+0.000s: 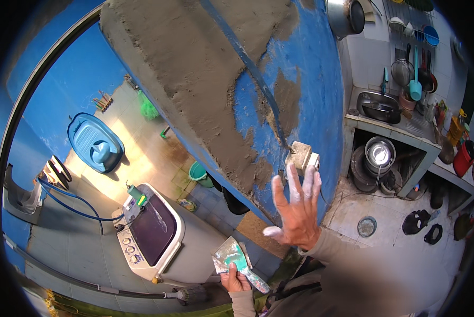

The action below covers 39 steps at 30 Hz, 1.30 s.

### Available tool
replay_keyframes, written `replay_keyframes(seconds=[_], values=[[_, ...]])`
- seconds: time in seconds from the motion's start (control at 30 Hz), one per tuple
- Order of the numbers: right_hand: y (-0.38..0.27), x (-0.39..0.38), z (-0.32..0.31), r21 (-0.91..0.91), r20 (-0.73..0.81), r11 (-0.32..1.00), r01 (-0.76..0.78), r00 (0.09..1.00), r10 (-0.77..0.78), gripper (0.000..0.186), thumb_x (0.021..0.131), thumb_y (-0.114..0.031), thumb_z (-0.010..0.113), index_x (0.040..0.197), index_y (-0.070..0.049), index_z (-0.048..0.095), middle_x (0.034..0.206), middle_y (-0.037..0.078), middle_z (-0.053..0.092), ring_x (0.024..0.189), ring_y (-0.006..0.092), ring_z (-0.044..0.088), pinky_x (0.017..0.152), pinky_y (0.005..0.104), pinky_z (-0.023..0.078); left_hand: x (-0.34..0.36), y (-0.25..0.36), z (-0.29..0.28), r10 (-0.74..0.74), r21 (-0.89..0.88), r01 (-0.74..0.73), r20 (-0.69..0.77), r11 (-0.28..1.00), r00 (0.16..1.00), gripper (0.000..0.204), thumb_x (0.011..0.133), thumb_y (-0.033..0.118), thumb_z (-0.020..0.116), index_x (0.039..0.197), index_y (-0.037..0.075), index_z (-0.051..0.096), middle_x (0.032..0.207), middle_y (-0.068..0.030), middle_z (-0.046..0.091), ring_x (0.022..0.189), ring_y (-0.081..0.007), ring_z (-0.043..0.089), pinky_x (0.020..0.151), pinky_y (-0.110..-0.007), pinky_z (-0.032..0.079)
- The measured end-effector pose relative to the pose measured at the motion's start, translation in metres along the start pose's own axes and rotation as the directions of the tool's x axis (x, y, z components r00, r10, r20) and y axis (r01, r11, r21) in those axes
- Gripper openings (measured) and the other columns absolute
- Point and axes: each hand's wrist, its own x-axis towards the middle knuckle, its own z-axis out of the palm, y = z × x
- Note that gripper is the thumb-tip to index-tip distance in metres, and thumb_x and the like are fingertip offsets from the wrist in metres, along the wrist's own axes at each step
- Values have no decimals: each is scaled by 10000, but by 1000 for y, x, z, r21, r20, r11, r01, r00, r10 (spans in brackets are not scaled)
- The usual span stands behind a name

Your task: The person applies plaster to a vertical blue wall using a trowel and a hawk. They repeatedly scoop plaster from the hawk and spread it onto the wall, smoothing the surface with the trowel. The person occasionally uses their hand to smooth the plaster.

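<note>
My left hand [235, 281], low in the middle, is closed around a putty knife [238, 258] with a green and grey, plaster-smeared surface. A second flat blade edge seems to lie behind it. My right hand [303, 214] is raised with the fingers spread, their tips dusted white. Its fingertips reach a pale, plaster-stained socket box [300, 155] on the blue wall [326, 100]; I cannot tell whether they touch it. A dark flat conduit strip [247, 59] runs up the wall from the box. Rough grey plaster [184, 68] covers much of the wall around that strip, with bare blue patches near the box.
A washing machine [192, 248] stands left of my left hand, near a green bucket [199, 172]. Farther left is a blue plastic tub [95, 142]. On the right are a sink [378, 105], a counter with pots beneath, and a round floor drain [367, 226].
</note>
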Motion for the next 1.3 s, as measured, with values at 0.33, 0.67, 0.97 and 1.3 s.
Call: replay_keyframes(seconds=[0.33, 0.67, 0.97, 1.3], values=[[11, 19, 23, 2, -21, 999, 45, 999, -45, 846, 921, -765, 227, 1565, -219, 285, 1609, 237, 191, 1470, 506, 99, 1114, 717, 53, 4, -6, -8, 3, -17, -3, 27, 1000, 1000, 352, 935, 4, 628, 1268, -4, 514, 1103, -72, 641, 901, -123, 626, 779, -259, 534], [2, 37, 10, 57, -85, 993, 101, 992, -96, 829, 916, -772, 132, 1545, -274, 344, 1600, 253, 211, 1471, 509, 98, 1118, 706, 20, -3, 4, 11, 27, -15, -27, 23, 1000, 999, 368, 942, 22, 622, 1291, 16, 505, 1101, -59, 635, 891, -104, 618, 739, -238, 530], [3, 40, 10, 22, -44, 999, 49, 998, -48, 906, 907, -786, 153, 1549, -172, 326, 1590, 255, 236, 1461, 518, 131, 1115, 713, 38, 2, -4, 2, 25, -14, -25, -6, 1000, 1000, 361, 934, 7, 625, 1278, 21, 518, 1094, -61, 643, 881, -109, 627, 736, -244, 537], [-2, 75, -3, 17, -113, 991, 133, 985, -130, 886, 895, -802, 152, 1537, -229, 362, 1575, 269, 267, 1464, 525, 116, 1106, 726, 52, 7, 0, 13, 13, -29, -12, 35, 1000, 999, 349, 928, 1, 630, 1261, 11, 526, 1093, -67, 648, 887, -127, 634, 745, -261, 540]])
